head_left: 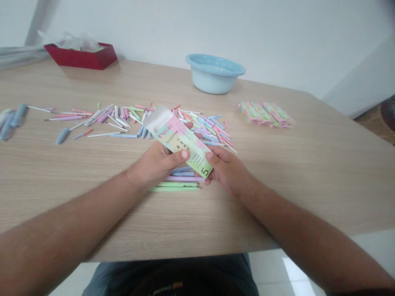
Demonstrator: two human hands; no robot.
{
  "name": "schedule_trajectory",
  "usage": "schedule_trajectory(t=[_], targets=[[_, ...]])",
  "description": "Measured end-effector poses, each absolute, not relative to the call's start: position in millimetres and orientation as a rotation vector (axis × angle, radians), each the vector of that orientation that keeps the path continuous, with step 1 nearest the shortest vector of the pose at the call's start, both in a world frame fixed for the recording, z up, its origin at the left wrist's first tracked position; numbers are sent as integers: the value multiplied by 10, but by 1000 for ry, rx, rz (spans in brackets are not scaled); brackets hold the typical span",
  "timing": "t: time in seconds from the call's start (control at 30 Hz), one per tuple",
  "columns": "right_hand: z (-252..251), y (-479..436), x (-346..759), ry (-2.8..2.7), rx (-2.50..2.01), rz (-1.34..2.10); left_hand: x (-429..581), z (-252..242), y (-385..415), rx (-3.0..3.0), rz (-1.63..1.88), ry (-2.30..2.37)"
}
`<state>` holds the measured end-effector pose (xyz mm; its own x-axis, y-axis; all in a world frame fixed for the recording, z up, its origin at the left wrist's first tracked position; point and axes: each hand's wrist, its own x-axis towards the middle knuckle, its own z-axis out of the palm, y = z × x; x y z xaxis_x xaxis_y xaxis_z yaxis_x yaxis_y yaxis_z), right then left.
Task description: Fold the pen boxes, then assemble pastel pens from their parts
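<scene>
Both of my hands hold a slim pastel cardboard box (183,142) above the table, tilted down to the right, with a black 5 at its lower end. My left hand (163,162) grips its middle, thumb on the printed face and fingers behind. At the lower right end, my right hand (224,166) pinches the box between thumb and fingers. A pale flap stands out at the upper left end. Below the box lies a row of pens, with green pens (175,187) nearest me; the box and hands hide part of the row.
Loose pastel pens and caps (210,127) are strewn across the table (308,185). A blue basin (214,76) stands at the back. Similar small boxes (265,113) are stacked on the right. At the back left is a red tray (83,57) with clear plastic in it.
</scene>
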<state>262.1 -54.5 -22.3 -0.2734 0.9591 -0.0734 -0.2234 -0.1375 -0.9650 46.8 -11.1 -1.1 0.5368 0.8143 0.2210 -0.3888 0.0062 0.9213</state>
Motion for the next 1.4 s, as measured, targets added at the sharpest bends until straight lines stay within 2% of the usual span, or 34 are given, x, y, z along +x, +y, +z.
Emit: schedule_trajectory(t=[0.33, 0.83, 1.0, 1.17, 1.4], targets=[[-264, -697, 2491, -1424, -901, 1760, 431, -95, -211, 986, 867, 496], [-269, -724, 2544, -1112, -825, 1864, 476, -40, -169, 1149, 658, 269], [-207, -715, 2611, -1398, -935, 1552, 462, 76, -236, 1345, 710, 271], [-205, -669, 2680, -1559, -929, 1345, 373, 85, -206, 1795, 958, 431], [-262, -632, 2753, -1822, -1077, 833, 345, -54, -66, 2255, 1093, 196]])
